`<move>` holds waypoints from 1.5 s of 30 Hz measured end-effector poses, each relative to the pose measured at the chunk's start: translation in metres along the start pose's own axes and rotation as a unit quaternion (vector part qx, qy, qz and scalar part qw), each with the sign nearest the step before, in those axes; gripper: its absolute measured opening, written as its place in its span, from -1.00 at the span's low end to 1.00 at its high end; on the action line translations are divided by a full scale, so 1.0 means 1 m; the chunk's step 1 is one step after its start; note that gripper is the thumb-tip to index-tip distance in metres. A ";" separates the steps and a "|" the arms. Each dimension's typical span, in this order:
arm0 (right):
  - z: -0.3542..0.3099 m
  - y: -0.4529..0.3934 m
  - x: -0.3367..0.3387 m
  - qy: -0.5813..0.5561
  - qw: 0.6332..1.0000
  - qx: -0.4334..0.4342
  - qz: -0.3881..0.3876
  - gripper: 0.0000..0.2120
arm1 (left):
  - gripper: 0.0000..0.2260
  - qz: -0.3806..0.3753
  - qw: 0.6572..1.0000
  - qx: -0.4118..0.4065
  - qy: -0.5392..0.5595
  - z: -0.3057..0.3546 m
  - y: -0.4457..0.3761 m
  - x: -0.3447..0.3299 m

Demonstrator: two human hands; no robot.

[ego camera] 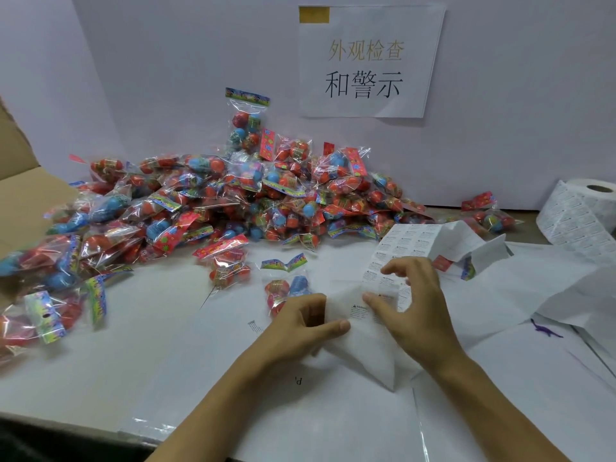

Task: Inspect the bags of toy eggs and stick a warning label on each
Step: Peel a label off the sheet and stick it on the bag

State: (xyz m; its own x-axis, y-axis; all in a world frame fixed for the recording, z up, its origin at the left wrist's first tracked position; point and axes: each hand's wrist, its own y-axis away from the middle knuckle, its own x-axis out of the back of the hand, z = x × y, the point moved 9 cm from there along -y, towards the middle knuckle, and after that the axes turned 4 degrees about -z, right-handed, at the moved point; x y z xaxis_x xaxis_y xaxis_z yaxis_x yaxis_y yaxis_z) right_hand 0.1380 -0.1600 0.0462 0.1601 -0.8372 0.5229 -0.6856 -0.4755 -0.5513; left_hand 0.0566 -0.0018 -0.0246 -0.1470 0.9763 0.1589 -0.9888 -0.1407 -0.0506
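Observation:
A big heap of clear bags of red and blue toy eggs [233, 195] lies across the back of the white table [100, 361]. One bag [286, 281] lies just beyond my left hand. A strip of white warning labels [396, 248] runs from a crumpled length at the right down between my hands. My left hand [306, 325] grips the bare backing paper [360, 348] of the strip, thumb on top. My right hand [413, 305] pinches a label at the strip's edge between thumb and forefinger.
A roll of labels [580, 211] stands at the far right. An open cardboard box [20, 181] sits at the left edge. A sign with Chinese characters [366, 61] hangs on the white back wall. Loose white sheets [533, 311] cover the table at right.

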 end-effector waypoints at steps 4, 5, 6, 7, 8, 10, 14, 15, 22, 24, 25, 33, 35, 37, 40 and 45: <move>-0.027 0.004 0.003 0.076 0.990 0.121 0.023 -0.81 | -0.74 0.018 0.999 0.029 0.028 -0.008 -0.002 0.002; -0.031 0.005 0.000 0.083 0.987 0.136 0.003 -0.87 | -0.70 0.016 0.999 0.032 0.034 -0.009 -0.002 0.001; -0.033 0.006 -0.006 0.087 0.986 0.140 -0.026 -0.92 | -0.69 0.010 0.999 0.031 0.038 -0.009 -0.002 0.000; -0.031 0.007 -0.012 0.084 0.986 0.130 -0.061 -0.94 | -0.69 -0.001 0.999 0.029 0.041 -0.009 -0.002 -0.002; -0.027 0.007 -0.017 0.074 0.987 0.108 -0.093 -0.91 | -0.68 -0.012 0.999 0.026 0.041 -0.007 -0.002 -0.003; -0.018 0.006 -0.022 0.057 0.987 0.071 -0.134 -0.81 | -0.66 -0.028 0.999 0.016 0.041 -0.005 -0.001 -0.006; -0.012 0.005 -0.024 0.038 0.982 0.052 -0.177 -0.80 | -0.69 -0.041 0.998 0.009 0.051 -0.001 0.001 -0.008; -0.012 0.005 -0.024 0.024 0.981 0.050 -0.184 -0.81 | -0.72 -0.049 0.997 0.007 0.054 0.000 0.001 -0.009; -0.006 0.005 -0.026 -0.051 0.979 0.007 -0.197 -0.92 | -0.79 -0.052 0.997 0.009 0.058 -0.001 0.001 -0.010; -0.005 0.005 -0.027 -0.053 0.979 -0.001 -0.195 -0.93 | -0.79 -0.046 0.997 0.007 0.057 -0.002 0.000 -0.009; -0.005 0.005 -0.027 -0.053 0.980 -0.005 -0.193 -0.93 | -0.79 -0.044 0.998 0.005 0.054 -0.002 0.000 -0.009; 0.014 0.000 -0.019 -0.108 0.976 -0.110 -0.157 -0.77 | -0.89 -0.033 0.999 -0.002 0.036 -0.004 -0.002 -0.007; 0.017 -0.003 -0.009 -0.160 0.972 -0.128 -0.114 -0.78 | -0.86 -0.021 0.998 0.000 0.056 -0.006 -0.002 -0.004; 0.010 -0.002 -0.007 -0.151 0.975 -0.107 -0.120 -0.81 | -0.87 -0.028 0.997 -0.008 0.069 -0.005 -0.002 -0.006; -0.002 0.005 -0.024 -0.061 0.978 -0.061 -0.187 -0.84 | -0.84 -0.041 0.997 -0.019 0.065 -0.001 -0.001 -0.008; 0.004 0.006 -0.029 -0.048 0.975 -0.071 -0.205 -0.87 | -0.83 -0.039 0.998 -0.015 0.051 0.000 -0.002 -0.008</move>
State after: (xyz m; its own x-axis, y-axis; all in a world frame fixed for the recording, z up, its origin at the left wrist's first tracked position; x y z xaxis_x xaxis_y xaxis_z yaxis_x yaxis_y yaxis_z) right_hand 0.1322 -0.1391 0.0251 0.5021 -0.6090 0.6141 -0.6401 -0.7391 -0.2096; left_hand 0.0596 -0.0094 -0.0260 -0.0652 0.9959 0.0620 -0.9956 -0.0607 -0.0714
